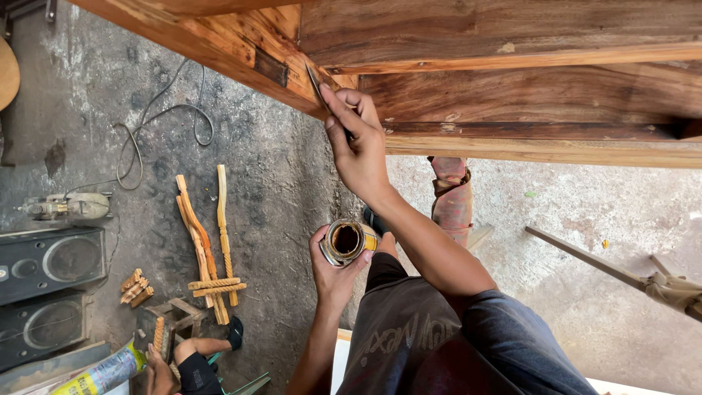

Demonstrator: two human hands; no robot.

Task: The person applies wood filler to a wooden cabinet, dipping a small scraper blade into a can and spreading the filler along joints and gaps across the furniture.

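Note:
My right hand (360, 150) is raised against the underside of a large dark wooden piece (512, 80) and pinches a thin metal blade (316, 82). The blade tip rests at a joint in the wood. My left hand (330, 271) holds a small round open tin (346, 241) with brown paste inside, just below my right wrist. My dark shirt (424, 336) fills the lower middle of the view.
On the concrete floor lie carved wooden legs (207, 249), small wooden blocks (136, 286), a stool (174, 316), a power tool (69, 207) with its cable (146, 132), and two black speakers (47, 260). Another person's hand (157, 374) and foot (235, 333) are at bottom left. A wooden stick (585, 257) lies on the right.

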